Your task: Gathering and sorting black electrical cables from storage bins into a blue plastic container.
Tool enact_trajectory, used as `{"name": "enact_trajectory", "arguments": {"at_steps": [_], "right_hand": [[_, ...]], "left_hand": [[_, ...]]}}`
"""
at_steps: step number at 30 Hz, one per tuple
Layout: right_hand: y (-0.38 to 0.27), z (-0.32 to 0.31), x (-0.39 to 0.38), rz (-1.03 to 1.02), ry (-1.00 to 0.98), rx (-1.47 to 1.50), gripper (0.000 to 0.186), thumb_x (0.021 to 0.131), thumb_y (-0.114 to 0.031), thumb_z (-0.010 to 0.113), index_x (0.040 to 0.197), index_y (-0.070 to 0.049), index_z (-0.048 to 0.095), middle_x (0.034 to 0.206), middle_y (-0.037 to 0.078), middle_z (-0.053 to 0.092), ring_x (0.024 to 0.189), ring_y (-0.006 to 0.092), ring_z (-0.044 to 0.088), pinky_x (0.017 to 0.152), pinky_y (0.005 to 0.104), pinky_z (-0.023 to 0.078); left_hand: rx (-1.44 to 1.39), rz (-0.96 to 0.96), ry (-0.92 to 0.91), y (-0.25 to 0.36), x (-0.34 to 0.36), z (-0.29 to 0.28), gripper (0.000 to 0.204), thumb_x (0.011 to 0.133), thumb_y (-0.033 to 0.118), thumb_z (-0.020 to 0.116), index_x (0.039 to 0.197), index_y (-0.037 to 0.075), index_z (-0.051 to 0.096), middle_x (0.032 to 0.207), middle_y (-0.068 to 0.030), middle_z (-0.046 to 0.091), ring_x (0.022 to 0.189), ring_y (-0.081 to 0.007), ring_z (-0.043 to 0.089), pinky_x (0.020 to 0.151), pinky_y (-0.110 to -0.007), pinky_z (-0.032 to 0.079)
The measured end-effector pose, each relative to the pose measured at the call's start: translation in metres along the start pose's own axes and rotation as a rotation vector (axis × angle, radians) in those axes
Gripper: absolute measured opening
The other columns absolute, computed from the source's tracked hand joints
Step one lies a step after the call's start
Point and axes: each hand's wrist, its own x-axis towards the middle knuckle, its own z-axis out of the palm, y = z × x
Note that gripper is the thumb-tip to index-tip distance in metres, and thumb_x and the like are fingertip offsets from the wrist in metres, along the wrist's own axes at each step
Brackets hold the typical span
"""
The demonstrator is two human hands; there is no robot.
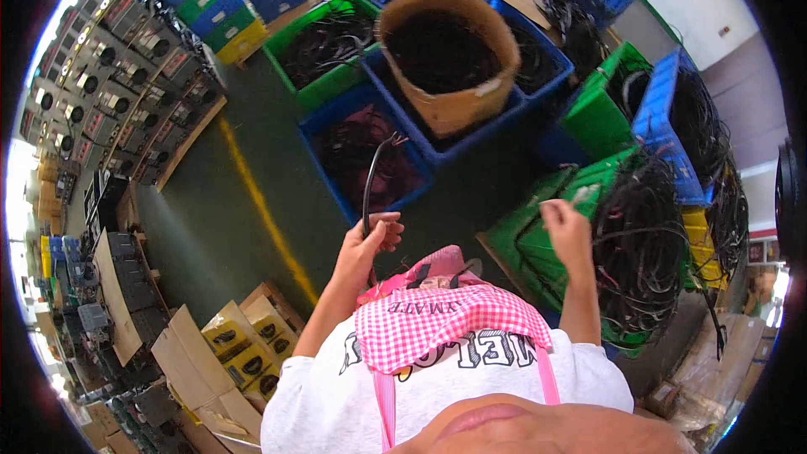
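Observation:
A black cable with bare thin wire ends at its top stands up from my left hand, whose fingers wrap round it low at the centre. My right hand is raised at the right over a tilted green crate, fingers curled; whether it holds anything is too small to make out. Beside it lies a large heap of coiled black cables. Ahead of my left hand a blue crate holds dark cables. A pink checked apron covers my front.
A cardboard drum of dark material stands in a blue crate, beside a green crate of cables. More crates stack at right. Racked equipment lines the left. Open cartons sit at lower left. A yellow line crosses the floor.

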Motion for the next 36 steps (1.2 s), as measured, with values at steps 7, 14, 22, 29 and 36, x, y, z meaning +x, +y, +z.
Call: {"name": "enact_trajectory", "arguments": {"at_steps": [7, 14, 22, 29, 36], "right_hand": [[-0.014, 0.258, -0.013, -0.018, -0.584, -0.167, 0.034, 0.084, -0.035, 0.058, 0.084, -0.001, 0.065, 0.070, 0.013, 0.065, 0.063, 0.0215, 0.064, 0.058, 0.0358, 0.049], [0.066, 0.325, -0.081, 0.717, -0.767, -0.166, 0.041, 0.079, -0.038, 0.066, 0.083, 0.003, 0.067, 0.068, 0.014, 0.064, 0.060, 0.0233, 0.061, 0.056, 0.0384, 0.048], [-0.024, 0.463, 0.064, -0.054, -0.911, -0.572, 0.035, 0.084, -0.030, 0.055, 0.089, 0.003, 0.066, 0.091, 0.025, 0.064, 0.089, 0.0426, 0.060, 0.079, 0.0452, 0.049], [-0.302, 0.653, 0.322, -0.698, -0.262, -0.112, 0.027, 0.085, -0.029, 0.054, 0.089, -0.004, 0.064, 0.088, 0.016, 0.062, 0.085, 0.0304, 0.060, 0.073, 0.0450, 0.047], [-0.505, 0.688, 0.409, -0.158, -0.498, 0.449, 0.031, 0.086, -0.032, 0.055, 0.093, -0.003, 0.064, 0.076, 0.012, 0.065, 0.074, 0.0262, 0.064, 0.067, 0.0406, 0.049]], "left_hand": [[-0.173, -0.042, 0.296, 0.045, -0.061, -0.204, 0.027, 0.096, 0.024, 0.048, 0.113, 0.006, 0.058, 0.094, -0.0033, 0.063, 0.079, -0.0091, 0.057, 0.070, -0.023, 0.046], [-0.485, 0.048, 0.649, 0.082, -0.065, -0.351, 0.025, 0.094, 0.028, 0.051, 0.109, 0.009, 0.057, 0.082, -0.0017, 0.061, 0.066, -0.0109, 0.053, 0.061, -0.025, 0.044], [-0.512, 0.034, 0.748, 0.161, -0.010, -0.454, 0.025, 0.095, 0.028, 0.048, 0.111, 0.010, 0.056, 0.083, -0.0005, 0.058, 0.071, -0.0122, 0.051, 0.066, -0.029, 0.044], [-0.280, 0.024, 0.767, 0.262, 0.071, -0.530, 0.026, 0.095, 0.028, 0.048, 0.113, 0.010, 0.056, 0.083, 0.0027, 0.058, 0.071, -0.0092, 0.050, 0.066, -0.026, 0.043], [-0.306, -0.100, 0.600, 0.319, 0.197, -0.651, 0.027, 0.095, 0.027, 0.050, 0.114, 0.008, 0.055, 0.082, 0.0015, 0.056, 0.070, -0.0091, 0.050, 0.064, -0.025, 0.041]]}}
